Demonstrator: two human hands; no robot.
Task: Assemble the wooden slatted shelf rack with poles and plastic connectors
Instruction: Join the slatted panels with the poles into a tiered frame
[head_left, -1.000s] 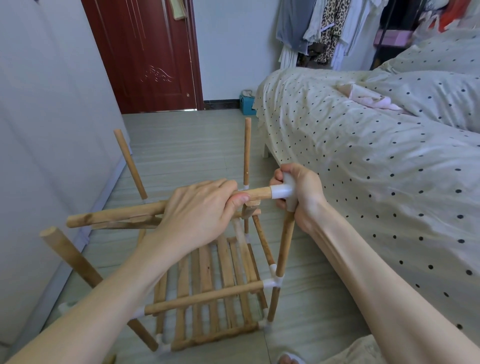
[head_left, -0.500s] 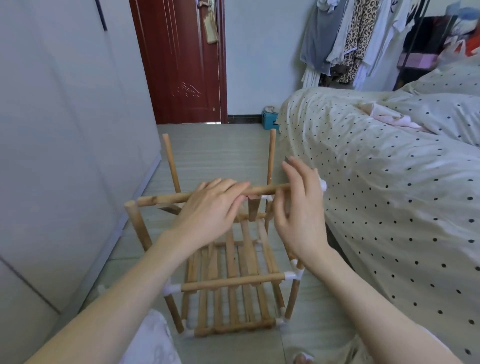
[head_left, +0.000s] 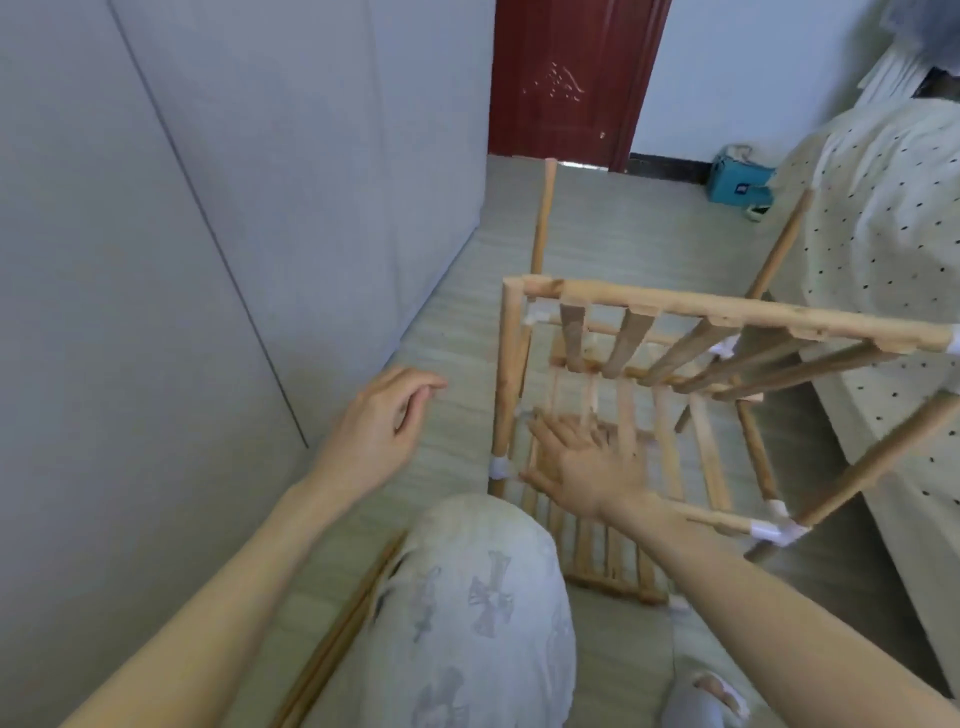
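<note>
On the floor between a grey wall and a spotted bed, the half-built rack stands in front of my knees. A second ago both my hands were on its top rail, the left wrapped round the pole and the right working at the white corner connector. Now both have let go. My left hand hangs in the air to the left of the rack, fingers loosely curled, holding nothing. My right hand is spread flat with straight fingers, low in front of the lower slats; I cannot tell whether it touches the wood.

The upper slatted shelf sits on the frame by itself, its front rail running from the near left post across to a white connector at the far right edge of the view. More white connectors join the lower poles. Two bare posts rise at the back, their tops uncapped.

Since the shelf holds with no hand on it, I judge that corner joint seated and that step finished. Spare poles lie on the floor beside my left leg, near my left hand, and are probably what comes next. The view is blurred, so finer detail at the joints is unclear.
</note>
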